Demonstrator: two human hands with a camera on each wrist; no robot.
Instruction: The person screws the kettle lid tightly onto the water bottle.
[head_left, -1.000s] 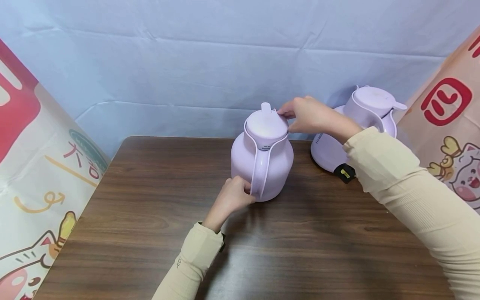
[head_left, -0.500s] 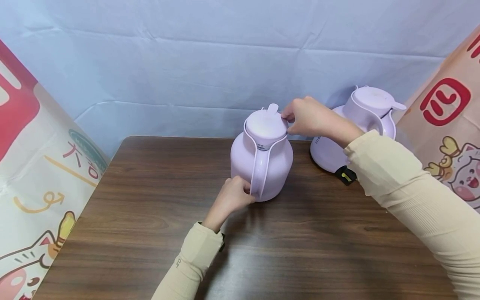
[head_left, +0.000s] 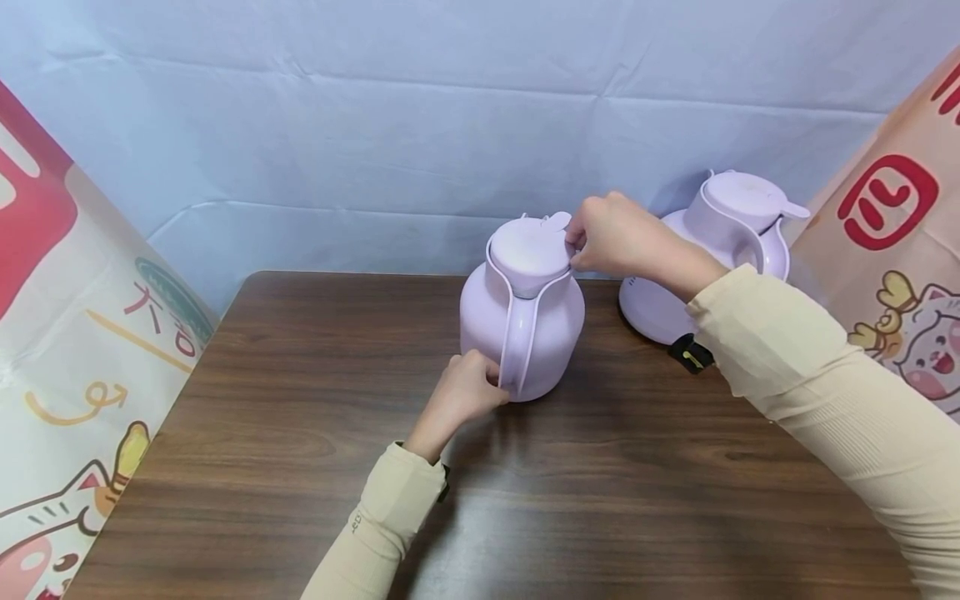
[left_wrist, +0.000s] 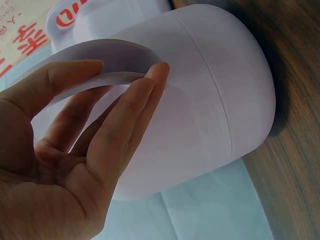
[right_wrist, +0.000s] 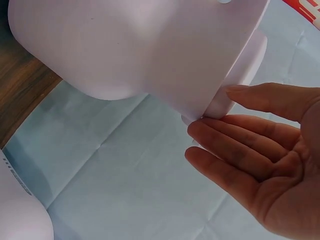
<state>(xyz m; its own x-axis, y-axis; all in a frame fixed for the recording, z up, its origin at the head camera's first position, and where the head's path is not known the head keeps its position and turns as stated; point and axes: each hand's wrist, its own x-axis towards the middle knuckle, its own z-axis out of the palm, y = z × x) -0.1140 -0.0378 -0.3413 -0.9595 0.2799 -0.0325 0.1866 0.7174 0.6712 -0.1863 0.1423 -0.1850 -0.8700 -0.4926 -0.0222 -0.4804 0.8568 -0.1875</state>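
Note:
In the head view a lilac vacuum jug (head_left: 480, 317) stands upright near the table's back edge, its handle (head_left: 519, 342) facing me. My left hand (head_left: 465, 387) holds the lower part of that handle. The left wrist view shows the thumb on one side of the handle (left_wrist: 117, 79) and fingertips on the other. At the top, my right hand (head_left: 618, 233) pinches the rim of the jug's round lid (head_left: 527, 252), right beside its small tab (head_left: 557, 222). Seen from the right wrist, the thumb lies on the lid's side (right_wrist: 246, 72) with the fingers below it.
A second lilac jug (head_left: 654, 307) stands at the back right, partly hidden by the right forearm. A black strap-like piece (head_left: 691, 353) shows at the right sleeve. The brown wooden table (head_left: 315, 400) meets a pale blue cloth (head_left: 375, 150); printed sheets hang at both sides.
The lid has turned clockwise, its tab swinging from the back toward the right, up to the right hand's fingers. The left hand and the jug's body have stayed in place.

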